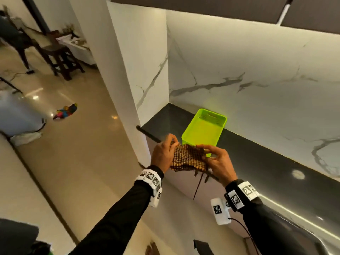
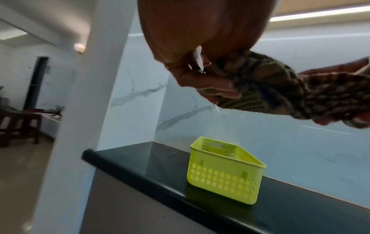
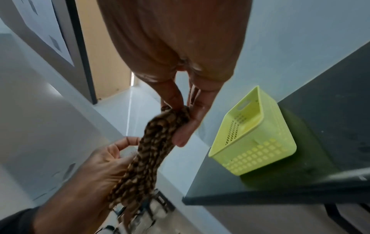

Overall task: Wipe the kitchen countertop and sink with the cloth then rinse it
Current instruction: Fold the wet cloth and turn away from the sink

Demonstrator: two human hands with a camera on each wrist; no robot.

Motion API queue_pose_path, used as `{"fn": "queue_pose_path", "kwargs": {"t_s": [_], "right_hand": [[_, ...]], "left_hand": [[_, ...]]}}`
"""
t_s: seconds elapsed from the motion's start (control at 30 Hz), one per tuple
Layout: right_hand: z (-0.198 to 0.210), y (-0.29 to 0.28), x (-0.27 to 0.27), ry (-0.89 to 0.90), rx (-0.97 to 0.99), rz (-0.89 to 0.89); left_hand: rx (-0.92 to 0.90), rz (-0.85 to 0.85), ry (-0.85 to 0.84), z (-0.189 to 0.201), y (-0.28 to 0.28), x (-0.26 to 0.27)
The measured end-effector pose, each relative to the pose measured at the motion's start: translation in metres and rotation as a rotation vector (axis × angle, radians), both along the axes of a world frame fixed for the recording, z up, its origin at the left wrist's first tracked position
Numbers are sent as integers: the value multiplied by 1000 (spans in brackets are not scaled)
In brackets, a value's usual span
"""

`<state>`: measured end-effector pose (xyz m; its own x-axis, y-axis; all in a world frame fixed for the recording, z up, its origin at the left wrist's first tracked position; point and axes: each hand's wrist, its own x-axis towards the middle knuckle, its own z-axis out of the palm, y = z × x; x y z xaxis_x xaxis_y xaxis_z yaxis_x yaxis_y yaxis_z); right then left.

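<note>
cloth held above near counter edge | left hand, right hand: fingers pinching cloth ends | green basket just beyond

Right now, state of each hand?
Left hand: grips one end of the checked cloth, held in the air.
Right hand: pinches the cloth's other end between thumb and fingers.

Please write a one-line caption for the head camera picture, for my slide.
Both hands, left hand and right hand, hold a checked cloth above the dark countertop, near a green basket.
</note>
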<state>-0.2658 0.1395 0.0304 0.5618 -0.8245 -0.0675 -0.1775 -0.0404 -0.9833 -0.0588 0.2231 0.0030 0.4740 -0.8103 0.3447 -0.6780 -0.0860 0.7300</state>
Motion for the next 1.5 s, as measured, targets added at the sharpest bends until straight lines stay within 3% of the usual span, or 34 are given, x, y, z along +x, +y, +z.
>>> {"fn": "queue_pose_path", "kwargs": {"t_s": [0.17, 0.3, 0.4, 0.47, 0.63, 0.97, 1.1, 1.23, 1.33, 1.5], "right_hand": [[-8, -24, 43, -86, 51, -215], [-23, -62, 54, 32, 47, -438], [-30, -101, 62, 137, 44, -498], [-34, -123, 65, 252, 11, -474], [-50, -162, 90, 684, -224, -329], [-79, -194, 115, 1029, -317, -164], [-79, -192, 120, 1189, -399, -13], [-82, -189, 124, 1313, -366, 94], [-83, -188, 127, 1512, -452, 176], [-90, -190, 120, 1533, -568, 166]], "left_hand": [[80, -184, 159, 8, -68, 55], [247, -472, 268, 9, -114, 78], [380, -592, 242, 5, -161, 92], [441, -626, 135, 1, -187, 90], [647, -663, -312, -7, -247, 81], [806, -778, -576, -46, -287, 58], [884, -797, -733, -49, -293, 53], [821, -843, -1089, -55, -288, 48], [789, -852, -1337, -53, -289, 51], [820, -830, -1285, -53, -296, 60]]}}
